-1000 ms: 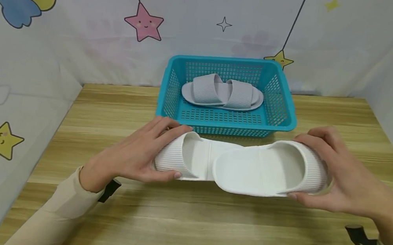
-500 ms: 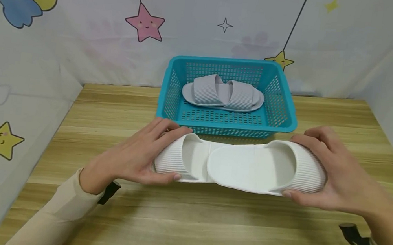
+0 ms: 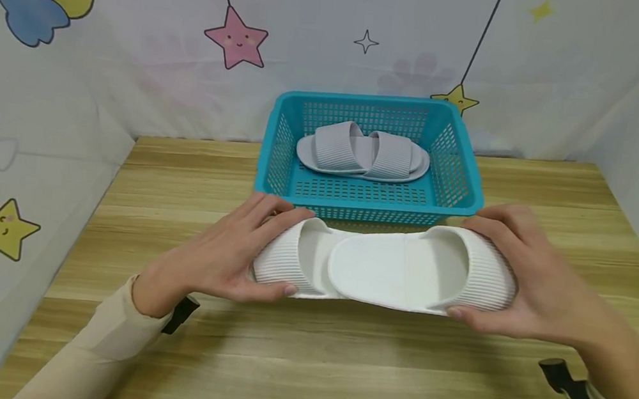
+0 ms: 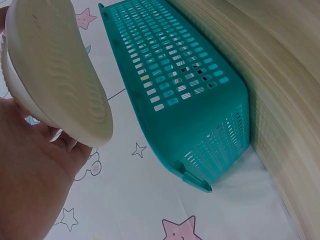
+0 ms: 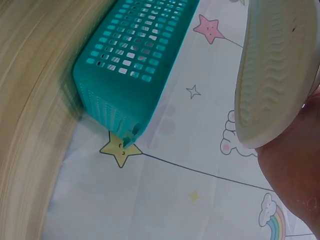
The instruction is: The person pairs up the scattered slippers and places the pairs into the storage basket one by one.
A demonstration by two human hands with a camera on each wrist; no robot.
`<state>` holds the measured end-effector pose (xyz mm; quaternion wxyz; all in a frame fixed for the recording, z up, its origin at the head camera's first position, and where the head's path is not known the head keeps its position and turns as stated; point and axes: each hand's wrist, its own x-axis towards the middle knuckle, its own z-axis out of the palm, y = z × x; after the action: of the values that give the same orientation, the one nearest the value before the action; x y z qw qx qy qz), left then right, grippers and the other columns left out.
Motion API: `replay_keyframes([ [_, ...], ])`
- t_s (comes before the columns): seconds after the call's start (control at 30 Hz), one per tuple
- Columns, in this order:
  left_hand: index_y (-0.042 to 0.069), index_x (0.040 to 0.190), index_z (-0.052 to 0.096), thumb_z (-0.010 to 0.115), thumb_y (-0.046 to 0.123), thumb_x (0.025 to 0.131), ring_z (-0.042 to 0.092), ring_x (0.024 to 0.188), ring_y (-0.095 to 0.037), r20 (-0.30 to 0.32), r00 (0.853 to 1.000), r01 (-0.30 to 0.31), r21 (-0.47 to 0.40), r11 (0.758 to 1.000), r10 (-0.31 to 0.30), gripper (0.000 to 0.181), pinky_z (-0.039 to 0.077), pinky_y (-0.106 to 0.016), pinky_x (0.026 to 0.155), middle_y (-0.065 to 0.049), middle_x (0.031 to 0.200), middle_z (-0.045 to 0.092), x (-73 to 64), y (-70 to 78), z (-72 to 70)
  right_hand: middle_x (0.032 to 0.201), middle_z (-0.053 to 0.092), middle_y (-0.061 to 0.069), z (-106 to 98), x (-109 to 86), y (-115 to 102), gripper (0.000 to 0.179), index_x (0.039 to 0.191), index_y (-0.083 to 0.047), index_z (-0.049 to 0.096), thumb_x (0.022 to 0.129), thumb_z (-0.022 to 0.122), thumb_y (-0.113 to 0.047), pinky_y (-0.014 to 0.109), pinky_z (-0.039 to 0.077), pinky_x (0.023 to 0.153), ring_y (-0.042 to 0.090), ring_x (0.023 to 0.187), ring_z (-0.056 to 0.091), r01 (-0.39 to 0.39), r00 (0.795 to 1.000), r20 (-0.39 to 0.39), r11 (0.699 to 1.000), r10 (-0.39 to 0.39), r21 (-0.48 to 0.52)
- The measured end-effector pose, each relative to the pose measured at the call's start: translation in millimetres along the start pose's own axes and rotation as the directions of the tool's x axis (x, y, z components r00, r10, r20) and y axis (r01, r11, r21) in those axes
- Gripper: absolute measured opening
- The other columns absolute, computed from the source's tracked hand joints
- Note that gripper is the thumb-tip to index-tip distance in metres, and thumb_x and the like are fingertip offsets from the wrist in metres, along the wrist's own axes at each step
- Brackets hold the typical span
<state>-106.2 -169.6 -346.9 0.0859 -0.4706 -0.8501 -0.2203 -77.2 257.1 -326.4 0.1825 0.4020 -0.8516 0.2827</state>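
My left hand [image 3: 233,252] grips a white slipper [image 3: 284,263] by its ribbed strap, thumb in front and fingers behind. A second white slipper [image 3: 376,269] is held the same way by my right hand [image 3: 536,285]. Its heel end overlaps the left slipper's footbed, so the two lie heel to heel in one line. Both are held above the table in front of the basket. From the wrists, the textured sole of the left slipper [image 4: 65,75] and that of the right slipper [image 5: 275,75] show, with the fingers mostly hidden.
Behind the hands, a teal plastic basket [image 3: 367,210] stands on the wooden table [image 3: 303,365]. Inside it lies a pair of grey slippers [image 3: 338,147], one overlapping the other. A white cloth [image 3: 313,25] with printed stars hangs at the back and sides.
My right hand has moved left with its slipper, sliding the heel further over the left slipper. The left hand has hardly moved.
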Motion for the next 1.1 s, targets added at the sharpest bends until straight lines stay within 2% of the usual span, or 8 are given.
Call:
replay_keyframes([
  [0.27, 0.016, 0.157, 0.046, 0.071, 0.064, 0.088, 0.047, 0.123, -0.022, 0.0, 1.0, 0.016, -0.009, 1.0, -0.016, 0.087, 0.052, -0.037, 0.088, -0.007, 0.14, 0.054, 1.3, 3.7, -1.0, 0.129, 0.059, 0.019, 3, 3.8, 1, 0.096, 0.135, 0.001, 0.063, 0.08, 0.074, -0.077, 0.017, 0.035, 0.096, 0.023, 0.118, 0.046, 0.019, 1.0, 0.017, 1.0, -0.019, 0.017],
  [0.43, 0.015, 0.156, 0.047, 0.069, 0.066, 0.089, 0.047, 0.121, -0.022, -0.011, 1.0, 0.015, -0.007, 1.0, -0.015, 0.087, 0.051, -0.036, 0.088, -0.007, 0.139, 0.054, 0.6, 6.0, -1.8, 0.127, 0.06, 0.018, 6, 7.6, 2, 0.095, 0.134, 0.001, 0.064, 0.081, 0.073, -0.077, 0.017, 0.034, 0.098, 0.024, 0.116, 0.047, 0.034, 0.999, 0.012, 0.999, -0.034, 0.031],
  [0.57, 0.015, 0.156, 0.047, 0.069, 0.066, 0.089, 0.047, 0.121, -0.022, -0.013, 1.0, 0.009, 0.0, 1.0, -0.009, 0.087, 0.051, -0.037, 0.089, -0.007, 0.139, 0.055, 1.7, 9.8, -3.1, 0.129, 0.06, 0.015, 5, 9.6, 1, 0.094, 0.135, -0.001, 0.064, 0.074, 0.085, -0.069, 0.02, 0.036, 0.096, 0.024, 0.117, 0.047, 0.018, 0.999, 0.044, 1.0, -0.019, 0.024],
  [0.73, 0.014, 0.156, 0.047, 0.073, 0.063, 0.088, 0.047, 0.12, -0.022, -0.004, 1.0, 0.008, 0.003, 1.0, -0.008, 0.088, 0.051, -0.037, 0.09, -0.006, 0.138, 0.055, 2.0, 13.5, -3.9, 0.132, 0.058, 0.01, 3, 10.8, -2, 0.098, 0.137, -0.005, 0.062, 0.06, 0.099, -0.055, 0.027, 0.039, 0.091, 0.021, 0.12, 0.045, -0.045, 0.993, 0.114, 0.999, 0.044, 0.001],
  [1.1, 0.014, 0.156, 0.048, 0.072, 0.065, 0.087, 0.047, 0.121, -0.021, -0.008, 1.0, 0.024, 0.004, 1.0, -0.024, 0.089, 0.051, -0.036, 0.089, -0.006, 0.138, 0.054, 0.2, 14.9, -3.3, 0.133, 0.058, 0.008, 8, 16.2, -3, 0.102, 0.139, -0.006, 0.061, 0.058, 0.099, -0.055, 0.03, 0.04, 0.09, 0.019, 0.119, 0.046, -0.043, 0.991, 0.128, 0.999, 0.042, 0.003],
])
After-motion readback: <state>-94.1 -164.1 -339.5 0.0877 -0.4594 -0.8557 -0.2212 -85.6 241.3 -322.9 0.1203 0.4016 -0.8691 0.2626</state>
